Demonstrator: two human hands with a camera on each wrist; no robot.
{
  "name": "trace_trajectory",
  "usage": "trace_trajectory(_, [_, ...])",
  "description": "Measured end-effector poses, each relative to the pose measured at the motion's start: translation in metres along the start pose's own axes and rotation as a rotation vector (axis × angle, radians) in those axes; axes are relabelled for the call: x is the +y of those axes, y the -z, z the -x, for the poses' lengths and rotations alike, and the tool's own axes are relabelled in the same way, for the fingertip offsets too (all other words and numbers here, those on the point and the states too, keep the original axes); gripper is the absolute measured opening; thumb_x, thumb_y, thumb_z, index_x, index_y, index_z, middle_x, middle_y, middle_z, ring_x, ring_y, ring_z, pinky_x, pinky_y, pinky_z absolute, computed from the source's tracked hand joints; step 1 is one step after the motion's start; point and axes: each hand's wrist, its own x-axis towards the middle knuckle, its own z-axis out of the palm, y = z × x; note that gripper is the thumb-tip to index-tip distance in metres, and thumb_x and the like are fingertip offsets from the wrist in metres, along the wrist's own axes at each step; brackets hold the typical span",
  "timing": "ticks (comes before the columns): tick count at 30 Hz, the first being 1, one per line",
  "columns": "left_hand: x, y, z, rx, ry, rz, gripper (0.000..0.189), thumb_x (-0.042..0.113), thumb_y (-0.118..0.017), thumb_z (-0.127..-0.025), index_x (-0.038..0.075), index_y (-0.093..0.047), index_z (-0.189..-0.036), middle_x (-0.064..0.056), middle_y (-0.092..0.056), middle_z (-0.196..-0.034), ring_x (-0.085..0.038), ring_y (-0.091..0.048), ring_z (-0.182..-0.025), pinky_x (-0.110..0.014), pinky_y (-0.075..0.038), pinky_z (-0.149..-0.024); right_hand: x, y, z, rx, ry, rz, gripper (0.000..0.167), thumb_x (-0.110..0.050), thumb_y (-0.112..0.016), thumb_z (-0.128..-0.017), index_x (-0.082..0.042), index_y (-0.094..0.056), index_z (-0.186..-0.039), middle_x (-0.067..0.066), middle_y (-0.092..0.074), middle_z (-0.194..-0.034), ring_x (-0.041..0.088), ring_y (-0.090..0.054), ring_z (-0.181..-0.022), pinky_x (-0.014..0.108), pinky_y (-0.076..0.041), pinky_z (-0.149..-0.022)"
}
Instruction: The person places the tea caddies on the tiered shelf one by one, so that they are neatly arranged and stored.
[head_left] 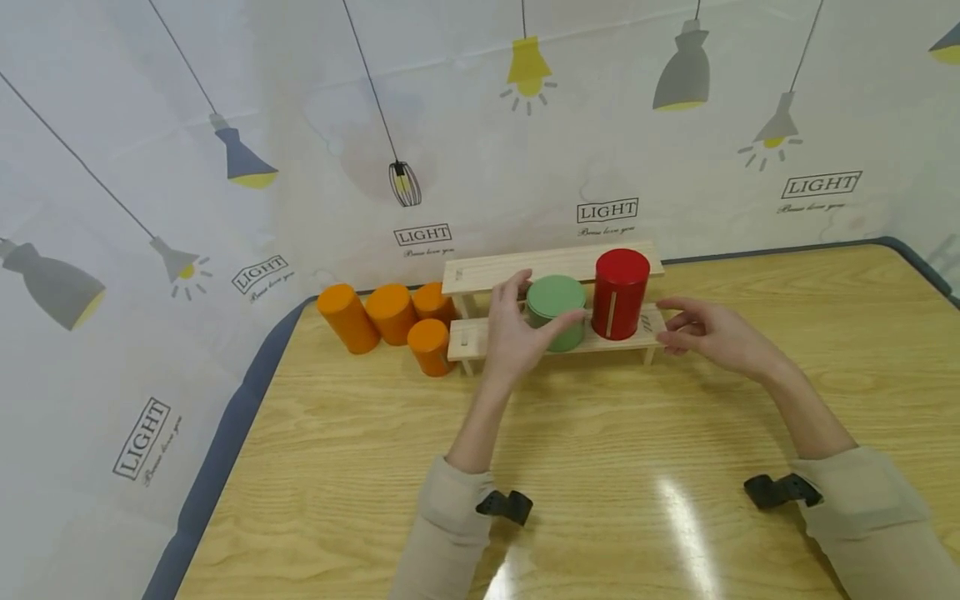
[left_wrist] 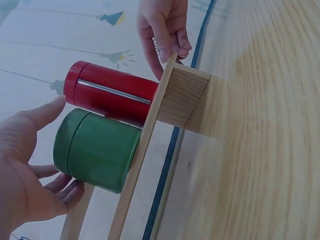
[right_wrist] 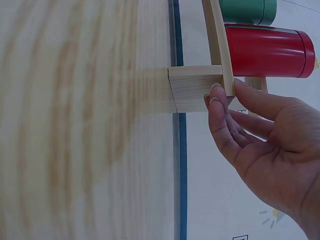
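Observation:
A green canister (head_left: pixel 557 310) stands upright on the lower step of a two-tier wooden shelf (head_left: pixel 487 275). Just right of it on that step is a taller red canister (head_left: pixel 622 293), which has a pale strip down its side. My left hand (head_left: pixel 517 329) is spread around the green canister. In the left wrist view, its thumb lies apart from the green side, near the red lid, and its fingers are loosely bent beside the green wall; contact is unclear. At the lower step's right end, my right hand (right_wrist: pixel 270 135) pinches the board edge between thumb and fingers.
Several orange canisters, one of them tall (head_left: pixel 348 318), stand on the wood-grain table (head_left: pixel 600 467) left of the shelf. Behind is a white curtain (head_left: pixel 480 125) printed with lamps. A dark edge (head_left: pixel 217 450) borders the table.

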Motion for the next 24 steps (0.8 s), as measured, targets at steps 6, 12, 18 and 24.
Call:
trace_trajectory(6, [0.003, 0.011, 0.002, 0.006, -0.035, -0.002, 0.083, 0.033, -0.087, -0.081, 0.002, -0.046, -0.146, -0.015, -0.05, -0.132, -0.026, -0.049, -0.118, -0.039, -0.048, -0.101, 0.001, -0.001, -0.002, -0.003, -0.015, 0.005, 0.06, -0.016, -0.064, -0.101, 0.007, -0.037, -0.149, 0.026, -0.063, -0.118, 0.031, -0.069, -0.096, 0.038, -0.059, -0.083])
trace_trajectory(12, [0.001, 0.025, 0.002, 0.031, -0.086, 0.023, 0.07, 0.026, -0.082, -0.086, 0.0, -0.049, -0.142, -0.016, -0.052, -0.131, -0.032, -0.051, -0.121, -0.042, -0.046, -0.103, 0.003, 0.0, -0.002, -0.006, -0.014, -0.014, 0.06, -0.014, -0.063, -0.101, 0.008, -0.036, -0.149, 0.027, -0.062, -0.12, 0.032, -0.069, -0.098, 0.038, -0.059, -0.083])
trace_trajectory(18, [-0.006, 0.04, 0.001, 0.055, -0.125, 0.004, 0.057, 0.018, -0.078, -0.089, -0.002, -0.053, -0.137, -0.02, -0.057, -0.125, -0.034, -0.054, -0.117, -0.046, -0.048, -0.1, 0.002, 0.0, -0.001, -0.005, -0.021, -0.001, 0.06, -0.016, -0.063, -0.101, 0.007, -0.037, -0.149, 0.026, -0.063, -0.12, 0.031, -0.069, -0.097, 0.038, -0.059, -0.082])
trace_trajectory(24, [-0.019, 0.055, 0.004, 0.061, -0.141, -0.041, 0.053, 0.012, -0.077, -0.088, -0.002, -0.055, -0.134, -0.02, -0.057, -0.125, -0.035, -0.055, -0.117, -0.047, -0.049, -0.101, 0.001, 0.0, -0.002, -0.008, -0.024, -0.006, 0.06, -0.016, -0.063, -0.101, 0.007, -0.036, -0.149, 0.027, -0.062, -0.12, 0.033, -0.068, -0.098, 0.037, -0.059, -0.082])
